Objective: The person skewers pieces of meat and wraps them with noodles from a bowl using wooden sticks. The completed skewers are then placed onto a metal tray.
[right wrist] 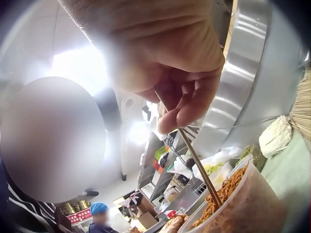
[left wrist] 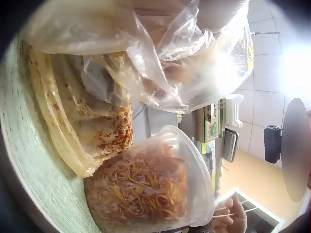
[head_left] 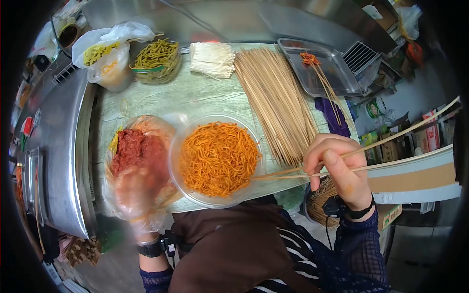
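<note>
My right hand (head_left: pixel 339 168) pinches a pair of long chopsticks (head_left: pixel 288 173), spread slightly apart. Their tips reach the orange-red shredded strands (head_left: pixel 220 158) in a clear round tub (head_left: pixel 260 141), as the right wrist view (right wrist: pixel 218 200) also shows. Clear plastic covers my left hand (head_left: pixel 136 188), which is blurred at the near end of red paste (head_left: pixel 134 151) in a plastic bag (head_left: pixel 159 124). In the left wrist view, crumpled clear plastic (left wrist: pixel 170 53) hides most of those fingers, above the sauce-smeared bag (left wrist: pixel 73 116) beside the tub; I cannot tell how they are curled.
Behind lie a white enoki bundle (head_left: pixel 211 59), a bowl of green beans (head_left: pixel 156 58) and a bagged container (head_left: pixel 110 73). Many bamboo skewers (head_left: pixel 276 102) lie right of the tub. A metal tray (head_left: pixel 337 80) holds loaded skewers at back right. A steel counter (head_left: pixel 58 146) borders the left.
</note>
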`<state>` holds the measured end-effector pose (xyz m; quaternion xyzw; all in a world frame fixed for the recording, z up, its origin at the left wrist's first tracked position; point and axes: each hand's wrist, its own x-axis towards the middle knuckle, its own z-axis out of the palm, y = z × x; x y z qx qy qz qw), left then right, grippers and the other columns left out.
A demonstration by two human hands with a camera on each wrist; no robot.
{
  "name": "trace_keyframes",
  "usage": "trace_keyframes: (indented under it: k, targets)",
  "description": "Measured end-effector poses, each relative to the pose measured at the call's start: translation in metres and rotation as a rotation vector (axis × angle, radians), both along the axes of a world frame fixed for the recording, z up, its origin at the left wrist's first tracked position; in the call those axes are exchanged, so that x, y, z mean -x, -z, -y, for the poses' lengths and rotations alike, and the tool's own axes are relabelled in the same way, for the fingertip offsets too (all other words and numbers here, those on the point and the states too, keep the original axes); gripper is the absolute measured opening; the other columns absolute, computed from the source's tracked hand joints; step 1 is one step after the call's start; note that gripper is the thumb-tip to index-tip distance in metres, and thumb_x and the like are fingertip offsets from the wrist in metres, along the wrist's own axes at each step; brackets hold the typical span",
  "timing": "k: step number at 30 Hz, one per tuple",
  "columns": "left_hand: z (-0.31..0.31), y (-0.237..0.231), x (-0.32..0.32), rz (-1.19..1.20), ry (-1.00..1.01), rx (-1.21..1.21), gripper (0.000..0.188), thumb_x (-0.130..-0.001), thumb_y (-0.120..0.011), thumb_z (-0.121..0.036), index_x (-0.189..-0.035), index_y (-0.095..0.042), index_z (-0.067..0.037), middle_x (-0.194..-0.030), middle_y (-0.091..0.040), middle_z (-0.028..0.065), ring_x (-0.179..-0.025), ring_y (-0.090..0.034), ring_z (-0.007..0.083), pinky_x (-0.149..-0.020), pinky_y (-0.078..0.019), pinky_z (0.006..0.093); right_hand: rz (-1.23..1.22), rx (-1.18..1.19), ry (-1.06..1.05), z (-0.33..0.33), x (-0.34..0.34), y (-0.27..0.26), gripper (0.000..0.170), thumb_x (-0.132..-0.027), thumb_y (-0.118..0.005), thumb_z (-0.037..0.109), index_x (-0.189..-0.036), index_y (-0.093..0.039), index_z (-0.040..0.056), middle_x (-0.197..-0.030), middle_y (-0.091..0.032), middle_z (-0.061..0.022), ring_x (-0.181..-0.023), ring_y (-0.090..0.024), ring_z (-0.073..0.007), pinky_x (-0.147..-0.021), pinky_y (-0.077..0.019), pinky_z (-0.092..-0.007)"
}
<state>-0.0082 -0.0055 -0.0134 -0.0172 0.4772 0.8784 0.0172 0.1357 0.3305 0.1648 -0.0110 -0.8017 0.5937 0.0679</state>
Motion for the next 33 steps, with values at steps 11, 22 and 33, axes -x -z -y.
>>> trace_keyframes:
  k: [11,22,33]
  targets:
    - [-0.007,-0.011,-0.004,-0.113,0.003,0.081,0.024,-0.088,-0.061,-0.010,-0.107,-0.056,0.004,-0.089,-0.064,0.0135,-0.066,-0.058,0.0156,-0.063,-0.0491,0.0261,0.048,0.019,-0.042,0.004,0.010,0.004,0.034,-0.098,-0.044,0.021,-0.079,-0.058,-0.0038,-0.072,-0.055,-0.0064,-0.054,-0.056,-0.0107,-0.052,-0.0439,-0.0222]
    - [-0.005,-0.005,-0.003,-0.062,-0.038,0.068,0.022,-0.088,-0.062,-0.010,-0.106,-0.056,0.002,-0.087,-0.063,0.0122,-0.065,-0.057,0.0145,-0.060,-0.0487,0.0253,-0.077,0.444,0.184,-0.019,0.013,0.040,0.042,-0.100,-0.037,0.032,-0.078,-0.055,0.0005,-0.063,-0.056,-0.0093,-0.042,-0.051,-0.0134,-0.043,-0.0428,-0.0222]
    - [-0.010,-0.018,-0.004,-0.204,-0.064,0.393,0.023,-0.088,-0.063,-0.014,-0.103,-0.056,0.003,-0.086,-0.063,0.0120,-0.064,-0.057,0.0143,-0.058,-0.0478,0.0249,-0.102,0.551,0.302,-0.014,0.035,0.057,0.040,-0.099,-0.039,0.033,-0.083,-0.055,0.0005,-0.065,-0.058,-0.0090,-0.044,-0.053,-0.0134,-0.042,-0.0448,-0.0228]
